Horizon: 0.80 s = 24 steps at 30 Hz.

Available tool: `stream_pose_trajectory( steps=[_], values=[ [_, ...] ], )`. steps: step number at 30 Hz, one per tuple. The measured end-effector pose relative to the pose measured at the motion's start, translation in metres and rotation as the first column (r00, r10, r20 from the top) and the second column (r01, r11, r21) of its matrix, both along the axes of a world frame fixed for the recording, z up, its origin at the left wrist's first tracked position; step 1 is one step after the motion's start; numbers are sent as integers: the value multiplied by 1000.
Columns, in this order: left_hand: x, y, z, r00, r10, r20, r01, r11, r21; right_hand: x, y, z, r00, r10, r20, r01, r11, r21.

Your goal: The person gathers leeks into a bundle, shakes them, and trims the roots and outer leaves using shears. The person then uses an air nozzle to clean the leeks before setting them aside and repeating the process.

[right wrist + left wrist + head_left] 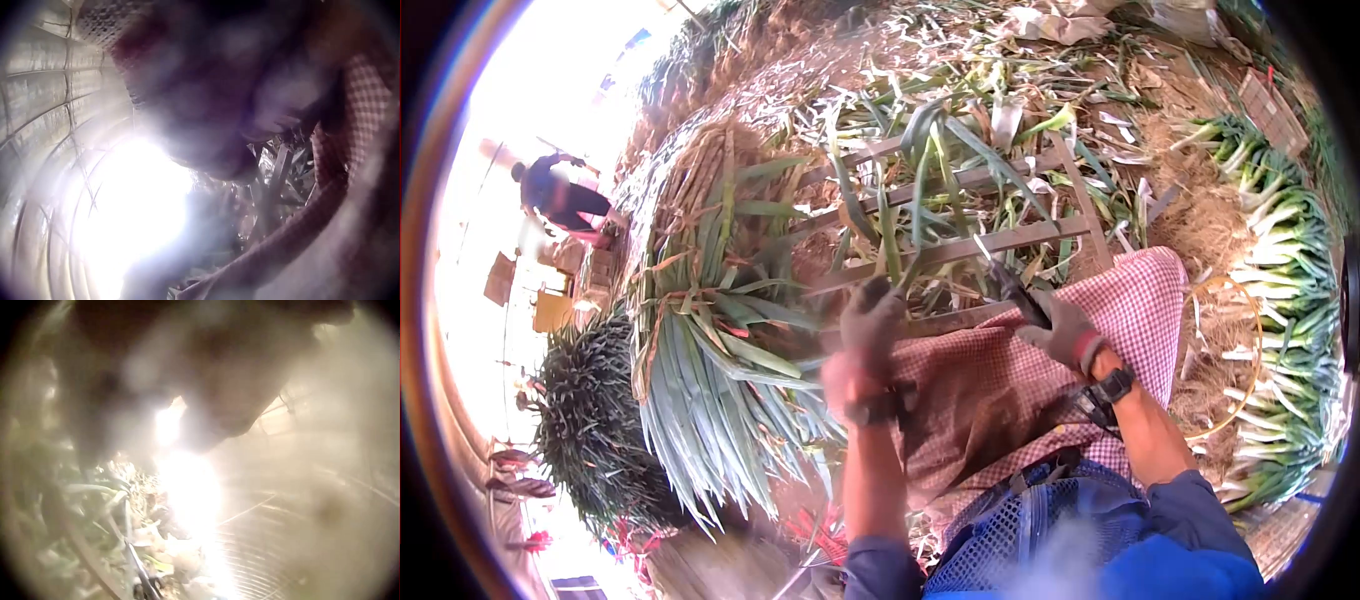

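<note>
In the head view my gloved left hand (870, 325) grips long green leek leaves (890, 235), which rise from the fist over a wooden slatted frame (1015, 238). My gloved right hand (1060, 330) holds a dark-handled blade (1012, 285), its thin pale tip pointing up and left toward the leaves. Close by on the left lies a big pile of untrimmed leeks (730, 390), leaves hanging toward me. A pink checked cloth (970, 390) covers my lap beneath both hands. Glare and blur hide most of both hands in the wrist views.
On the right, a long row of trimmed leeks (1275, 300) lies on the ground. Leaf scraps (960, 95) litter the ground beyond the frame. A dark green leek bundle (595, 420) stands at far left, and another person (565, 195) is in the background.
</note>
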<state>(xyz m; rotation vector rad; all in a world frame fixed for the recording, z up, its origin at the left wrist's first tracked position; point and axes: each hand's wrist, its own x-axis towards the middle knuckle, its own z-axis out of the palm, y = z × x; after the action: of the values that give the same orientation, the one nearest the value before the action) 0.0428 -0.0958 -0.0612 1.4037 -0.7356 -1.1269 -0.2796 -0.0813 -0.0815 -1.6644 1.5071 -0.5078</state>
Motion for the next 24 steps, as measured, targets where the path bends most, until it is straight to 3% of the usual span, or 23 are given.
stream_pose_trajectory(
  steps=[1, 2, 3, 4, 7, 9, 10, 12, 15, 16, 18, 20, 22, 23, 24],
  values=[
    [20, -25, -26, 989, 15, 149, -13, 1000, -9, 1, -2, 2, 997, 52, -49, -52, 999, 13],
    [25, -36, -26, 987, 34, 156, -33, 999, -8, 2, -3, 0, 990, 107, -95, -106, 994, 24],
    [31, -46, -26, 950, -9, 311, -4, 999, 41, -4, -2, -26, 998, 41, 44, -39, 998, -52],
    [37, -55, -25, 888, -55, 456, 12, 995, 98, -3, -5, -22, 992, -24, 121, 18, 999, 45],
    [65, -82, -94, 533, -181, 827, -201, 922, 331, -12, -10, -33, 981, -41, 191, 25, 996, 86],
    [67, -79, -146, 439, -156, 885, -278, 913, 299, -17, -10, -23, 982, 2, 189, -21, 995, 99],
    [63, -78, -167, 263, -225, 938, -249, 924, 291, -20, -12, -19, 980, 22, 197, -42, 995, 95],
    [46, -89, -157, 357, -434, 827, -164, 843, 513, -22, -14, -17, 993, 6, 119, -36, 967, 250],
    [21, -116, -215, 606, -597, 527, 99, 713, 694, -22, -20, -37, 967, 7, 255, -70, 969, 238],
    [-28, -115, -94, 747, -514, 420, 165, 757, 632, -21, -23, -38, 965, 34, 261, -98, 967, 236],
    [-55, -138, -55, 873, -486, 46, 417, 792, 446, -23, -28, -39, 969, 30, 246, -107, 946, 307],
    [-50, -168, -63, 838, -471, 273, 473, 879, 66, -29, -25, -61, 960, 27, 277, -109, 952, 285],
    [-8, -169, 0, 848, -293, 442, 340, 940, -29, -30, -26, -61, 926, -50, 374, -75, 947, 312],
    [28, -171, 2, 597, 83, 798, 181, 955, -235, -27, -30, -45, 946, -26, 323, -93, 933, 348],
    [68, -157, 32, 541, 177, 822, 82, 962, -261, -24, -31, -50, 944, -16, 330, -105, 932, 346]
  ],
)
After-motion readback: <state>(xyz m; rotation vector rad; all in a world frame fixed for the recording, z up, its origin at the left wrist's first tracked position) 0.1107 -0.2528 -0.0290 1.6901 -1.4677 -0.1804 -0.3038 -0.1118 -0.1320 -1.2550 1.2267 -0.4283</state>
